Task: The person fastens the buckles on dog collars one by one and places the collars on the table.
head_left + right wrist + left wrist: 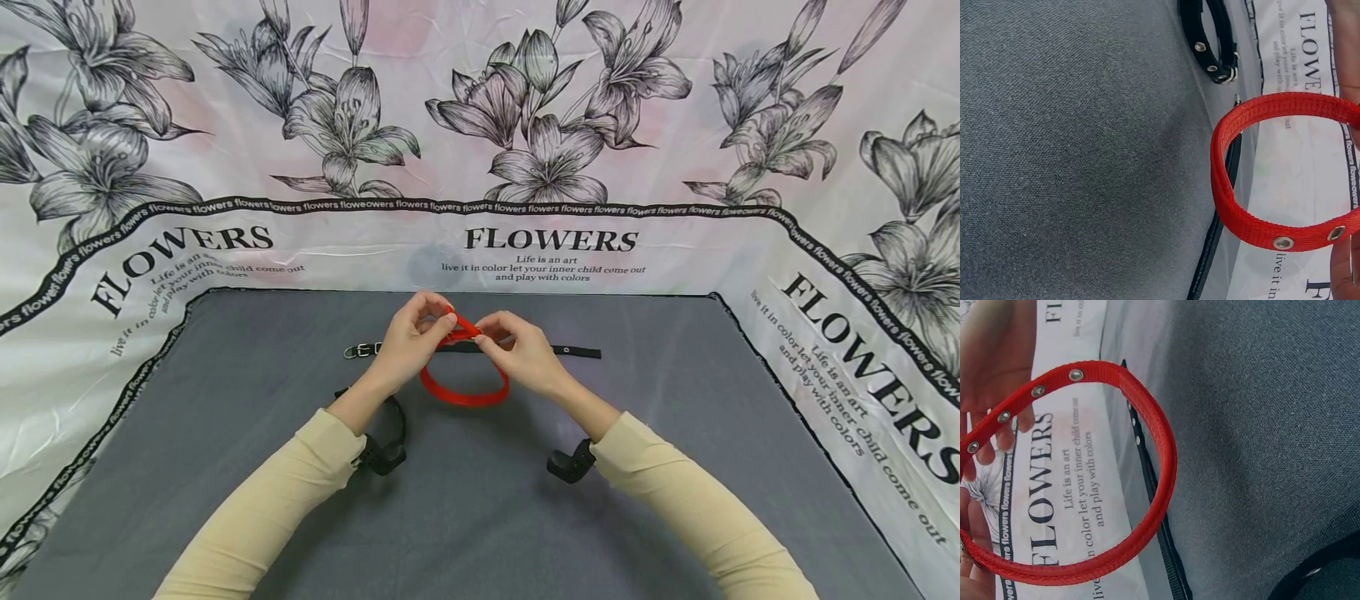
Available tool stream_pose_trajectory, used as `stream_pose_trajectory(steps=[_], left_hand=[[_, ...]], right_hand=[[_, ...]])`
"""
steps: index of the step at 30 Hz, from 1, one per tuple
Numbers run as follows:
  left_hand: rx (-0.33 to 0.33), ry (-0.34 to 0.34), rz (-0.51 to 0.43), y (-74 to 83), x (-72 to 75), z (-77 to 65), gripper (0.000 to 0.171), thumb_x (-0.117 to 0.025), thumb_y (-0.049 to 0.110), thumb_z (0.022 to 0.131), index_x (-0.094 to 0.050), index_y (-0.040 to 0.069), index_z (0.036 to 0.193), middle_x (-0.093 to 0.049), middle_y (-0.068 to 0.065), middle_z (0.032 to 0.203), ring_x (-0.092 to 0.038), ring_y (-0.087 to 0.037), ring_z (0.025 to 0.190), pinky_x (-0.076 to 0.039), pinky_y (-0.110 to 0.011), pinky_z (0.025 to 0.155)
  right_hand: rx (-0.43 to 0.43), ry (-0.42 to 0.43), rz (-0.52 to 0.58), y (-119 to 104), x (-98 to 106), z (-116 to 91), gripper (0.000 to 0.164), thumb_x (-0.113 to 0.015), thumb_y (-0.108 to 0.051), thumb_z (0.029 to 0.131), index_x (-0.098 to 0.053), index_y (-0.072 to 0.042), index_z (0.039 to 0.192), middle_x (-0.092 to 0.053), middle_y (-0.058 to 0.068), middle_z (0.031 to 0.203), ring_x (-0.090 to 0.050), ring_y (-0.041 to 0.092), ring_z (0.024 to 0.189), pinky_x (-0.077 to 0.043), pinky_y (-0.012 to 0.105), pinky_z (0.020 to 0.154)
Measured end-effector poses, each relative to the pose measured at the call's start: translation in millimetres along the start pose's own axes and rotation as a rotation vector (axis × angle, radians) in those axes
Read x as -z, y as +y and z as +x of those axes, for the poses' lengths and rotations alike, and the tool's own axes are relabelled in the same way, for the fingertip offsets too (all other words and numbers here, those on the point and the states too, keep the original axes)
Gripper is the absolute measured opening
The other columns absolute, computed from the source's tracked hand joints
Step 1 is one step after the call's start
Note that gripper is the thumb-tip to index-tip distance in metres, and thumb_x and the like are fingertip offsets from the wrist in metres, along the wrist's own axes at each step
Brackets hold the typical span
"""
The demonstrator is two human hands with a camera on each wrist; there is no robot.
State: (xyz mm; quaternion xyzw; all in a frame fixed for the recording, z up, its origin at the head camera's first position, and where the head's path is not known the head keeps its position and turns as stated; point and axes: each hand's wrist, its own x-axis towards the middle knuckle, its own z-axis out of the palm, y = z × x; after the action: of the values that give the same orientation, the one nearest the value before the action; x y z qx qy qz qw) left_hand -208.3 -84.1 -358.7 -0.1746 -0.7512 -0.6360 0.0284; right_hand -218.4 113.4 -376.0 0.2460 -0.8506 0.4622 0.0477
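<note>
While the left hand [412, 335] and right hand [522, 352] pinched the red strap [467, 401] in narrow grips above the desk [480, 517], it was bent into a loop, its fastening seemingly unfinished, though the hands partly hid this. Nearby, one black loop [1191, 36] looked already buckled; the black strap [578, 352] beyond lay straight, unlooped.

Hands: 2, left hand [408, 340], right hand [527, 354]. Red collar [467, 400]: 1, pinched in both hands' fingers [429, 303]; eyelets [1076, 370] visible on it from left wrist: 4. Black collars: 2, straight black collar [579, 352] behind fingers, looped black collar [1191, 31] left of them. Wrist cameras [384, 457]: 2, one behind each hand's fingers.
</note>
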Motion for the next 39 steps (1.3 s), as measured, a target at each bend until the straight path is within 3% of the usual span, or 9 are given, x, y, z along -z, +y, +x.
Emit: stream_pose_trajectory(steps=[3, 9, 18, 26, 33, 39], left_hand=[[-0.006, 0.0, -0.003, -0.2, 0.9, -0.2, 0.021, -0.055, 0.015, 0.093, -0.052, 0.002, 0.109, -0.056, -0.012, 0.097, -0.064, -0.026, 0.081, -0.053, -0.034, 0.076], [-0.042, -0.014, 0.015, -7.8, -0.7, 1.1, 0.017, -0.056, 0.015, 0.092, -0.053, 0.006, 0.106, -0.057, -0.009, 0.094, -0.062, -0.032, 0.076, -0.052, -0.036, 0.071], [-0.046, -0.043, 0.039, -7.1, -3.2, 1.2, 0.018, -0.057, 0.018, 0.092, -0.053, 0.009, 0.107, -0.057, -0.008, 0.095, -0.063, -0.017, 0.072, -0.051, -0.049, 0.074], [0.005, -0.047, 0.089, -8.9, -3.6, -0.2, 0.027, -0.061, 0.021, 0.089, -0.051, 0.01, 0.112, -0.057, -0.007, 0.105, -0.063, -0.018, 0.075, -0.05, -0.03, 0.068], [0.042, -0.044, 0.185, -14.4, -0.1, -6.1, 0.027, -0.066, 0.025, 0.086, -0.059, 0.014, 0.11, -0.062, -0.003, 0.098, -0.06, -0.021, 0.078, -0.049, -0.032, 0.066], [0.003, 0.002, 0.153, -15.7, -0.9, -6.4, 0.021, -0.063, 0.025, 0.088, -0.061, 0.014, 0.105, -0.063, -0.003, 0.091, -0.06, -0.025, 0.075, -0.049, -0.033, 0.064]], right_hand=[[0.006, 0.021, 0.007, -1.8, -0.1, -0.2, 0.02, -0.06, -0.023, 0.09, -0.062, -0.014, 0.107, -0.063, 0.002, 0.095, -0.061, 0.014, 0.082, -0.053, 0.037, 0.074], [0.044, 0.069, -0.003, -9.2, 1.3, 2.9, 0.024, -0.062, -0.021, 0.089, -0.062, -0.015, 0.113, -0.062, 0.0, 0.104, -0.059, 0.011, 0.092, -0.052, 0.032, 0.077], [0.081, 0.054, -0.058, -9.8, -3.4, 5.4, 0.021, -0.064, -0.015, 0.087, -0.063, -0.012, 0.108, -0.063, -0.001, 0.094, -0.058, 0.009, 0.082, -0.052, 0.024, 0.069], [0.122, 0.077, -0.047, -12.5, -2.4, 5.3, 0.019, -0.062, -0.014, 0.088, -0.061, -0.01, 0.107, -0.062, 0.001, 0.095, -0.059, 0.012, 0.082, -0.053, 0.029, 0.07], [0.076, 0.145, 0.008, -11.9, -1.5, 4.1, 0.02, -0.06, -0.014, 0.09, -0.059, -0.01, 0.109, -0.062, 0.004, 0.093, -0.057, 0.013, 0.082, -0.052, 0.033, 0.07], [0.052, 0.139, 0.063, -25.8, 0.2, 0.6, 0.024, -0.058, -0.009, 0.09, -0.057, -0.004, 0.114, -0.062, 0.011, 0.101, -0.058, 0.023, 0.088, -0.051, 0.039, 0.074]])
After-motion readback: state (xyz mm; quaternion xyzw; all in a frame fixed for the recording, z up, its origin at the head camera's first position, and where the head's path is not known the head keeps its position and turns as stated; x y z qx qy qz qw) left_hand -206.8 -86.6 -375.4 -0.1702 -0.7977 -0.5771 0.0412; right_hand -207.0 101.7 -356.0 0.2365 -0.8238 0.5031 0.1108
